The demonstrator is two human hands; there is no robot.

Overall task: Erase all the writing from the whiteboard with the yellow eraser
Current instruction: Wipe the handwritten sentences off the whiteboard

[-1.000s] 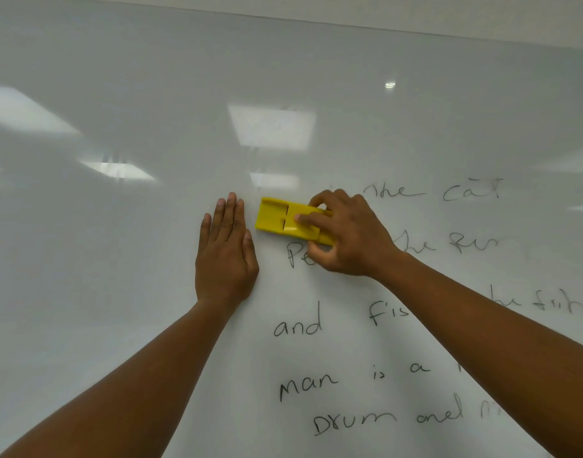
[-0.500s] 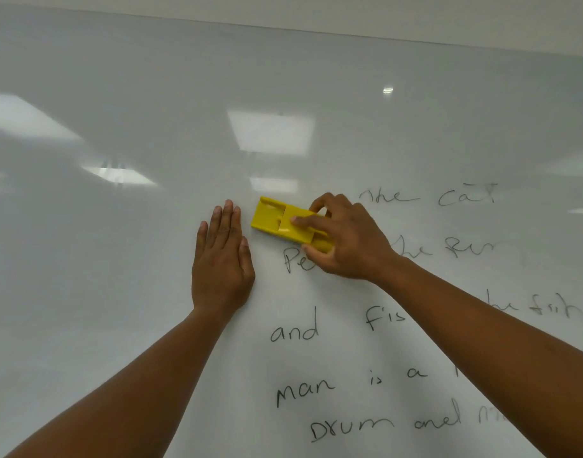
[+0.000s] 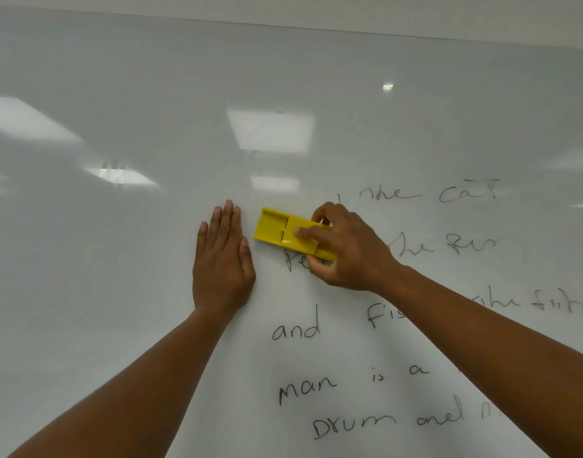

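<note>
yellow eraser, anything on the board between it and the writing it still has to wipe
Nothing visible. The yellow eraser, gripped by the right hand, lies right above the partly hidden word beneath it. The left hand lies flat on bare whiteboard to its left, away from the writing.

1. Yellow eraser [image 3: 285, 233], gripped by right hand [image 3: 346, 251], sits flatter and slightly left of where it was.
2. "Pe" writing [image 3: 295, 261] under it is more covered.
</note>
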